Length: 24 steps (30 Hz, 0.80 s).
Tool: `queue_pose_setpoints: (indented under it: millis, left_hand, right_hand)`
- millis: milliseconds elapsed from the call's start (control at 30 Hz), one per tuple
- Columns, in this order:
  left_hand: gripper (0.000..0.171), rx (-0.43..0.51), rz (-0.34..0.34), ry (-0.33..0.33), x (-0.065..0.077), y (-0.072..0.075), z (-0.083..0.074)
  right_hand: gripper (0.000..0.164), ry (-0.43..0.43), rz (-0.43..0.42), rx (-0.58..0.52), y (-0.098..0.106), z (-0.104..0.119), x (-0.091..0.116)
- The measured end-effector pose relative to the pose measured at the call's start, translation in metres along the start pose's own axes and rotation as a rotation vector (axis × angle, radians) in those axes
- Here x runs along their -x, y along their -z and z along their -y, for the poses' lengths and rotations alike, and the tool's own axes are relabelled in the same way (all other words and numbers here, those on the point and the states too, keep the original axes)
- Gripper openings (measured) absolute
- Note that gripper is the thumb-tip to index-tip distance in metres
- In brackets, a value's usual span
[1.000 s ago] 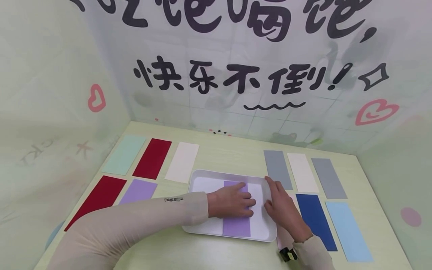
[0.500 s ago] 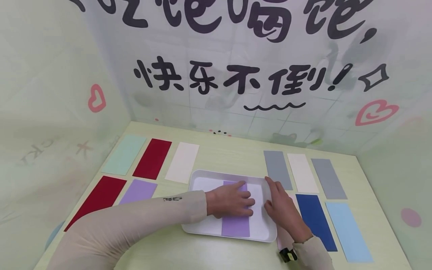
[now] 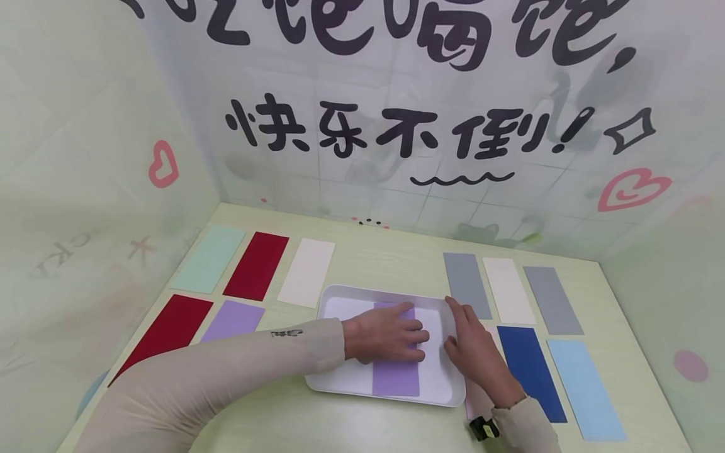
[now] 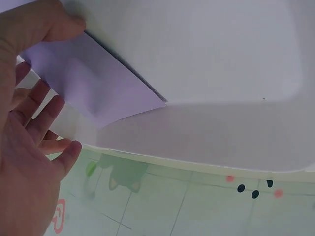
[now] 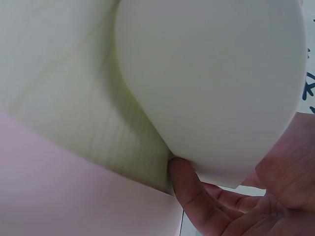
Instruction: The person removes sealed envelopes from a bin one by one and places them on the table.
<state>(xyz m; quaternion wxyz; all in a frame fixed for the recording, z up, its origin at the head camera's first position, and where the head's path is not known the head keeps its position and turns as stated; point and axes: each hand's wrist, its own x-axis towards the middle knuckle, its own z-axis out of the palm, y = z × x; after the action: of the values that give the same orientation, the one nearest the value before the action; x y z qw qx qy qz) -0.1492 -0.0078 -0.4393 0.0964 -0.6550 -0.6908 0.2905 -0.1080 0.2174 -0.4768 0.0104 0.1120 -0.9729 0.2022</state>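
Observation:
A shallow white tray (image 3: 345, 377) stands mid-table in the head view. Inside it lies a rectangular purple card (image 3: 395, 380), long side front to back. My left hand (image 3: 385, 333) reaches over the card from the left with fingers spread. In the left wrist view the thumb (image 4: 66, 28) is at one long edge of the purple card (image 4: 108, 93), the other fingers at the opposite edge. My right hand (image 3: 476, 349) grips the tray's right side, thumb over the rim. In the right wrist view a fingertip (image 5: 181, 169) touches the underside of the tray (image 5: 211, 83).
Left of the tray lie a mint card (image 3: 208, 259), two dark red cards (image 3: 256, 266), a white card (image 3: 306, 272) and a purple one partly under the left sleeve. On the right lie grey (image 3: 466, 284), white, navy (image 3: 531, 371), light blue (image 3: 585, 389) and pale pink cards. Printed walls enclose the table.
The purple card has slid slightly left in the tray, and my left hand has shifted a little left with it. My right hand stays on the tray's right side.

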Motion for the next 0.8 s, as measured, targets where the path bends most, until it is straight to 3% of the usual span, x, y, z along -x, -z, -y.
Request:
queue_pose_setpoints:
  millis: [800]
  left_hand:
    - [0.072, 0.018, -0.026, -0.01, 0.0041, -0.004, 0.004]
  right_hand:
    - [0.074, -0.01, 0.006, -0.003, -0.002, 0.0003, -0.0004]
